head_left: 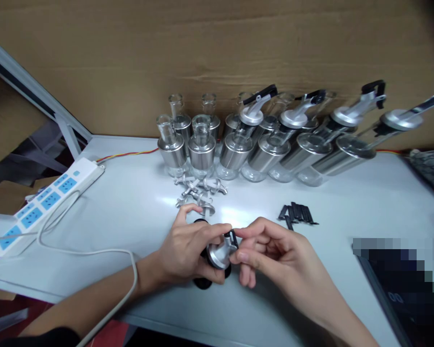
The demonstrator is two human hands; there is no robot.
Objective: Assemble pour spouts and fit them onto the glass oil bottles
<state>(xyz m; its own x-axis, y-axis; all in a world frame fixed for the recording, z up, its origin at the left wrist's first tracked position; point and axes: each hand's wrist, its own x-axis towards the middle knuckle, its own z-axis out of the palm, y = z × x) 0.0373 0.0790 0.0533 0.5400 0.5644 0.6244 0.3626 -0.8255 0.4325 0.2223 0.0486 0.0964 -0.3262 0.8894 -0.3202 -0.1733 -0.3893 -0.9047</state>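
Left hand (186, 246) and right hand (275, 250) fingers touch 1 silver spout (219, 254) between them.

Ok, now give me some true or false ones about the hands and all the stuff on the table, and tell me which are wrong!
1. The left hand holds a silver pourer top. True.
2. The right hand is holding a bottle by its neck. False: the right hand is touching the silver pourer top.
3. Four front-row glass bottles have pourer tops on. True.
4. The small black pieces are on the power strip. False: the small black pieces lie on the tabletop.
5. The power strip has pink sockets. False: the power strip has blue ones.
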